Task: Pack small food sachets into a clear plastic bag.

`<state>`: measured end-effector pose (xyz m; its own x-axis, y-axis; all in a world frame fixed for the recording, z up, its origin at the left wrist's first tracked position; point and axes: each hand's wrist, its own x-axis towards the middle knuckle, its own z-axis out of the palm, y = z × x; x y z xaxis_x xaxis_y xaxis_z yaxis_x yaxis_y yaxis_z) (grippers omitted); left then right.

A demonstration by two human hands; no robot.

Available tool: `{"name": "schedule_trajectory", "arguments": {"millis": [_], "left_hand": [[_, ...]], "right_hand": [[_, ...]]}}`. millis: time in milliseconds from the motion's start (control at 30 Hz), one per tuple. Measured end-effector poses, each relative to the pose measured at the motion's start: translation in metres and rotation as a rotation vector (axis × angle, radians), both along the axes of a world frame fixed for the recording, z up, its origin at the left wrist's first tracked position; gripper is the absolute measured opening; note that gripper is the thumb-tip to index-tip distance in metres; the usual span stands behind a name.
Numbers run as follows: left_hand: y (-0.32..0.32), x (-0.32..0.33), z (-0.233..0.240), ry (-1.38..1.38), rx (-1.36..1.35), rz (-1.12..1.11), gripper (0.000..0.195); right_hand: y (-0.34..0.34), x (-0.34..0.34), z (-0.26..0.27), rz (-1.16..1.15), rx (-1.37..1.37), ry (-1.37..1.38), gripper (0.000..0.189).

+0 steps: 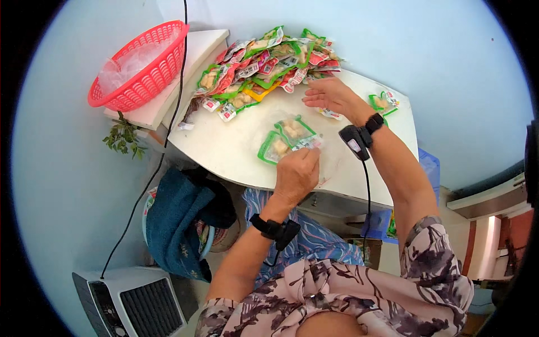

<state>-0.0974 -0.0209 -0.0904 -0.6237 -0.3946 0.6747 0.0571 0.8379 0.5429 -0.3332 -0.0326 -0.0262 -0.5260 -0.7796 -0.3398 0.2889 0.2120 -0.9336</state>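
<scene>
My left hand is closed at the lower ends of two clear-and-green food packets with pale chunks inside, in the middle of the white table. These packets overlap and lie fanned on the tabletop. My right hand is held with fingers extended, by the right front edge of a large heap of food packets; whether it touches any is unclear. Below that hand, the printed end of a packet shows, the rest hidden. Another green-edged packet lies apart near the table's right edge.
A red plastic basket holding clear plastic bags stands on a white surface at the upper left. A black cable hangs down the left side. Blue crates stand right of the table, and dark teal cloth hangs below left.
</scene>
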Motion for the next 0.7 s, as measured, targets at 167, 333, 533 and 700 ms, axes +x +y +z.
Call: {"name": "schedule_trajectory", "arguments": {"millis": [167,333,533,700], "left_hand": [[0.002,0.000,0.002,0.036,-0.036,-0.014,0.009],[0.004,-0.002,0.004,0.036,-0.063,-0.017,0.009],[0.002,0.003,0.004,0.055,-0.069,-0.001,0.010],[0.005,0.000,0.003,0.090,-0.085,-0.035,0.012]], "right_hand": [[-0.033,-0.007,-0.032,0.104,-0.119,-0.273,0.028],[-0.050,0.002,-0.045,-0.048,-0.032,-0.281,0.022],[-0.005,0.014,-0.007,-0.204,-0.068,-0.052,0.019],[0.080,-0.006,0.010,-0.351,-0.053,0.369,0.021]]}}
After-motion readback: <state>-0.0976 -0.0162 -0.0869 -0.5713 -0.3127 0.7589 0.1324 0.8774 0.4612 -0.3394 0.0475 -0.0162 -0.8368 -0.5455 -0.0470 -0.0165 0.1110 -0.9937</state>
